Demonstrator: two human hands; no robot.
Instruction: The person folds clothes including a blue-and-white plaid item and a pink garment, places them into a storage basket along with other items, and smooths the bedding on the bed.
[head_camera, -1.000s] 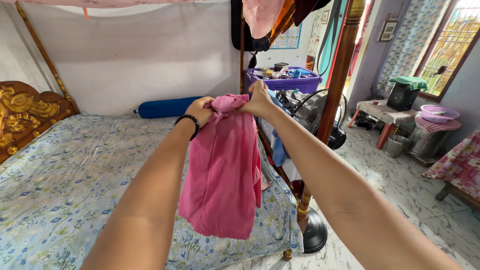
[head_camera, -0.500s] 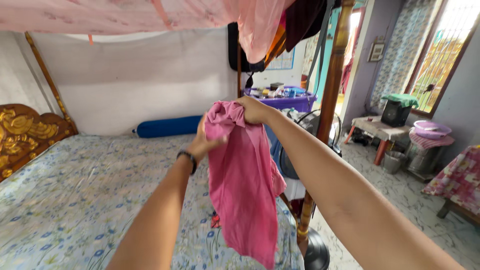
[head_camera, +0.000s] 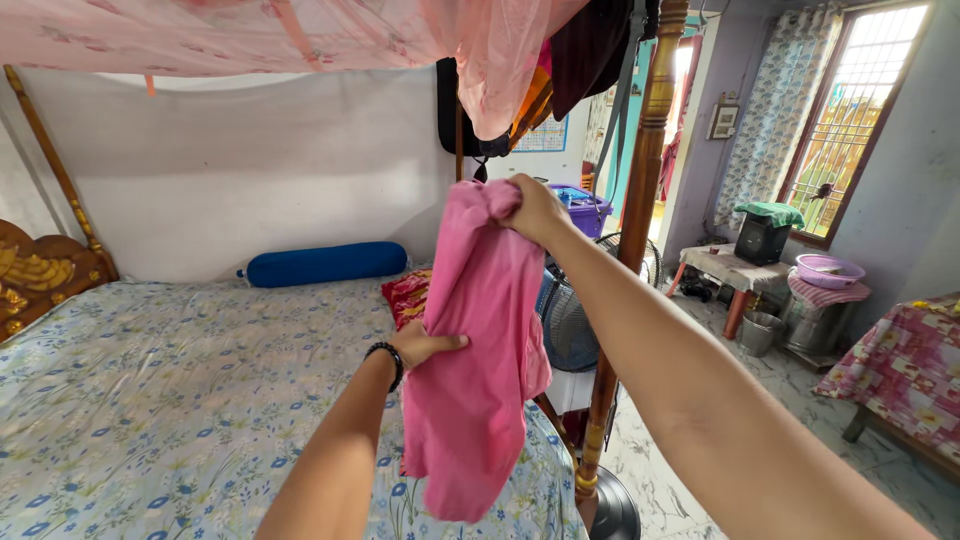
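Two hands work one pink cloth (head_camera: 478, 350) in the head view. Right hand (head_camera: 533, 208) is raised at arm's length, fingers closed tight around the bunched top of the cloth, so the cloth hangs straight down from that fist. Left hand (head_camera: 425, 345), lower and wearing a black bead bracelet (head_camera: 387, 360) at the wrist, presses its thumb and fingers onto the cloth's left edge about halfway down; how firmly it pinches cannot be told. The cloth is faded pink, creased, folded lengthwise, its lower end loose and uneven. It hangs above the foot of the bed (head_camera: 150, 400) with the floral sheet, just beside the wooden post (head_camera: 630, 240), with a fan (head_camera: 572, 325) behind it.
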